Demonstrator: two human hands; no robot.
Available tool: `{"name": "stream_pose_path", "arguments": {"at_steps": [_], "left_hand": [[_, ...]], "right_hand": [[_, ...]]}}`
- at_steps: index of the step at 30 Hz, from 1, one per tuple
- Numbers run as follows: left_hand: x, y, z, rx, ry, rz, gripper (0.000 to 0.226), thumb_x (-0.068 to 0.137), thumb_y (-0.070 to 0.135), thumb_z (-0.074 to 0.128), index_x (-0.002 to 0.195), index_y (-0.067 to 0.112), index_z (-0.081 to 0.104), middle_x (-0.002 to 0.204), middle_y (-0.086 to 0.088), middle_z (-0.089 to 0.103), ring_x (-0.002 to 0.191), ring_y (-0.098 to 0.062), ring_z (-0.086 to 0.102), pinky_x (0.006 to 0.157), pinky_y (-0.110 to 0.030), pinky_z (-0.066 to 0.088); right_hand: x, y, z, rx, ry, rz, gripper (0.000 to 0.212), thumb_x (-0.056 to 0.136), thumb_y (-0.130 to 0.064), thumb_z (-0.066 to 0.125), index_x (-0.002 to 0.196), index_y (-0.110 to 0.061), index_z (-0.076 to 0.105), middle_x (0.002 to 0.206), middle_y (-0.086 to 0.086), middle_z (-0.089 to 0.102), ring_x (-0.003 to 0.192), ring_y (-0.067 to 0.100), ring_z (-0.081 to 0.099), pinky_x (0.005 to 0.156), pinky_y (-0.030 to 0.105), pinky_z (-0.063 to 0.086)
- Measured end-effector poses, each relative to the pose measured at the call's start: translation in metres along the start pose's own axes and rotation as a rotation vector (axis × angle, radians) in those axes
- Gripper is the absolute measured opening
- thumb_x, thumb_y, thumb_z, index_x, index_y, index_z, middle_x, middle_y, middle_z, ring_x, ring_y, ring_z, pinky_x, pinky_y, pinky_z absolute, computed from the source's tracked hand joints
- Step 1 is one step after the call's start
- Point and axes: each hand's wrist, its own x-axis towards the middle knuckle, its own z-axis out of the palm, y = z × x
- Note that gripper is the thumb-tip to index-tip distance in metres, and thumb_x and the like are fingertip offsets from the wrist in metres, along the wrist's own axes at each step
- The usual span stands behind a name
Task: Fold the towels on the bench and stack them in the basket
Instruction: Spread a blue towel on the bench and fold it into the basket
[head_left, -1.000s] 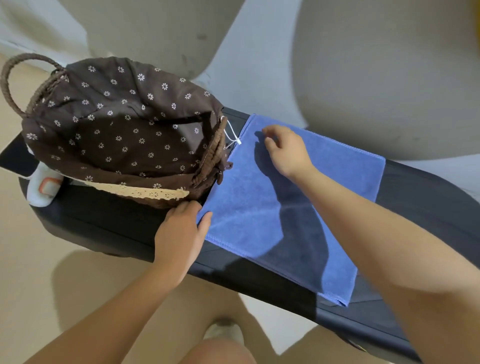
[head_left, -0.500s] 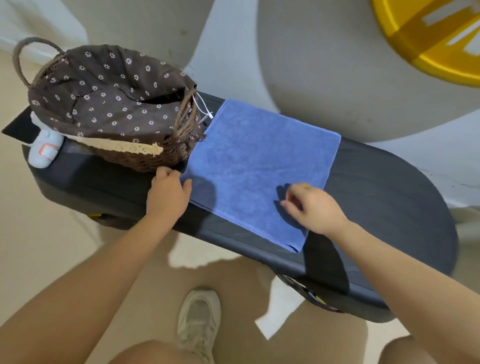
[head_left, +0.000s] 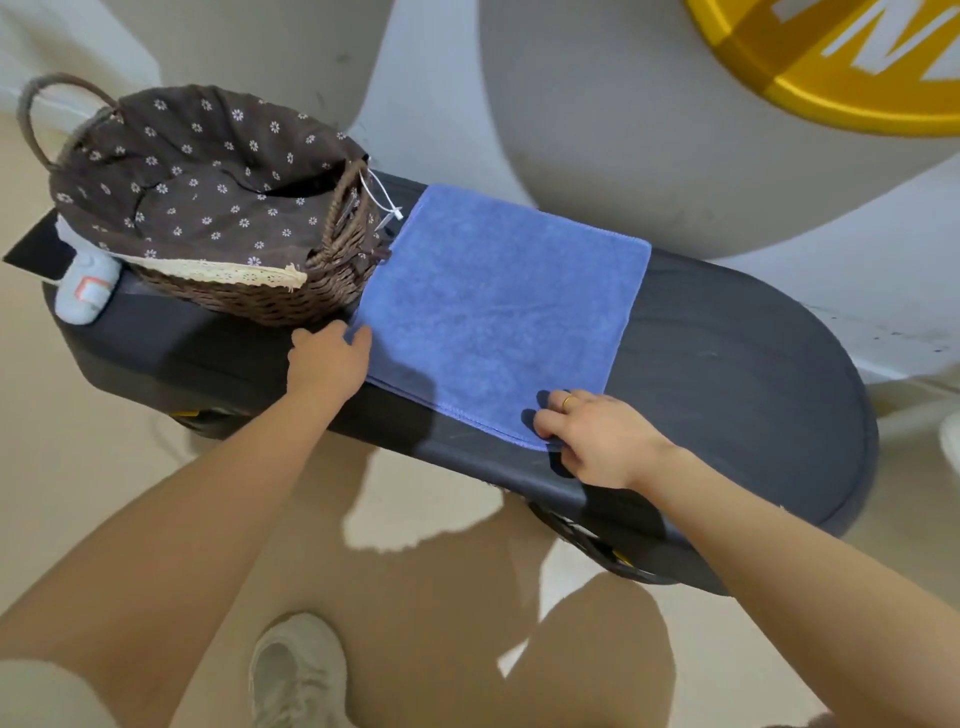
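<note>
Step in hand: judged to be the next fold of the blue towel, which lies flat and already doubled on the dark surface.
Left hand: fingers curled at the towel's near left corner, thumb on top; it appears to pinch that corner.
Right hand: fingers bent over the near right corner, gripping the hem where it reaches the front edge of the surface.
Towel position: between the two hands, its left edge just beside the basket.
Basket: stands at the left end of the surface; the flowered lining shows no towel inside.
Method: lift both near corners together, keep the hem taut, carry it to the far hem, align edges, then smooth flat.
Caution: uneven lift will skew the layers.
</note>
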Motion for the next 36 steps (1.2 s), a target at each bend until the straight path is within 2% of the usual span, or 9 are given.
{"name": "stream_pose_path", "arguments": {"at_steps": [3,7,10,15,19,25,31,33,36], "left_hand": [[0.001,-0.003,-0.006,-0.044,-0.060,0.100,0.033,0.099,0.024,0.030,0.093,0.002,0.054,0.108,-0.023,0.047,0.091,-0.035,0.046,0.080,-0.041,0.039],[0.001,-0.009,-0.008,-0.040,-0.167,0.239,0.037,0.093,0.016,0.041,0.056,0.012,0.037,0.064,-0.009,0.039,0.061,-0.021,0.034,0.054,-0.030,0.028],[-0.010,-0.012,0.002,0.028,-0.131,0.417,0.045,0.089,0.012,0.053,0.047,0.015,0.035,0.050,-0.002,0.033,0.057,-0.021,0.030,0.053,-0.020,0.028],[-0.028,-0.020,0.020,0.040,-0.151,0.438,0.044,0.087,0.017,0.055,0.051,0.014,0.029,0.062,0.000,0.024,0.054,-0.018,0.030,0.055,-0.033,0.017],[-0.040,-0.024,0.023,0.011,-0.125,0.417,0.046,0.088,0.017,0.054,0.054,0.014,0.023,0.056,-0.003,0.023,0.059,-0.022,0.025,0.053,-0.034,0.016],[-0.054,-0.020,0.026,-0.290,-0.135,0.321,0.052,0.086,0.010,0.058,0.053,0.017,0.018,0.058,-0.003,0.013,0.055,-0.017,0.011,0.050,-0.030,0.007],[-0.059,-0.027,0.026,-0.671,-0.076,0.108,0.012,0.081,0.012,0.069,0.080,0.007,0.058,0.062,-0.006,0.045,0.055,-0.022,0.035,0.061,-0.025,0.037],[-0.060,-0.032,0.027,-0.641,-0.072,0.103,0.008,0.081,0.010,0.068,0.085,0.006,0.062,0.061,-0.003,0.050,0.053,-0.012,0.041,0.056,-0.020,0.038],[-0.062,-0.039,0.028,-0.493,-0.074,0.162,0.016,0.085,0.011,0.063,0.071,0.007,0.060,0.058,-0.002,0.050,0.054,-0.014,0.043,0.055,-0.020,0.036]], "right_hand": [[-0.002,-0.003,0.003,0.003,-0.010,0.077,0.022,0.089,-0.014,0.048,0.109,-0.016,0.054,0.118,0.006,0.048,0.100,0.031,0.053,0.066,0.030,0.034],[-0.016,0.002,0.011,-0.056,0.148,0.122,0.006,0.079,-0.006,0.059,0.082,-0.011,0.061,0.089,0.008,0.054,0.069,0.031,0.057,0.052,0.028,0.028],[-0.040,0.006,0.010,-0.025,0.109,0.339,0.011,0.087,-0.009,0.045,0.093,-0.014,0.054,0.098,0.002,0.051,0.087,0.027,0.054,0.055,0.027,0.026],[-0.058,0.001,0.023,-0.020,-0.012,0.561,0.007,0.088,-0.012,0.042,0.090,-0.019,0.040,0.106,0.004,0.054,0.087,0.022,0.046,0.065,0.029,0.031],[-0.054,-0.003,0.030,-0.115,0.100,0.507,0.011,0.093,-0.017,0.040,0.102,-0.016,0.047,0.102,0.005,0.055,0.089,0.024,0.052,0.064,0.029,0.031],[-0.064,-0.004,0.028,-0.101,0.145,0.469,0.003,0.094,-0.013,0.045,0.097,-0.014,0.046,0.092,0.002,0.041,0.075,0.019,0.037,0.056,0.031,0.034],[-0.082,-0.001,0.031,-0.027,0.223,0.546,0.014,0.090,-0.002,0.042,0.100,-0.011,0.047,0.099,0.009,0.044,0.071,0.024,0.041,0.057,0.035,0.040],[-0.085,-0.001,0.037,0.003,0.242,0.552,0.012,0.091,-0.002,0.042,0.098,-0.010,0.047,0.098,0.010,0.043,0.070,0.029,0.047,0.061,0.040,0.048],[-0.087,-0.006,0.047,0.093,0.292,0.507,0.012,0.093,-0.007,0.043,0.100,-0.007,0.053,0.104,0.013,0.048,0.076,0.035,0.054,0.065,0.043,0.051]]}}
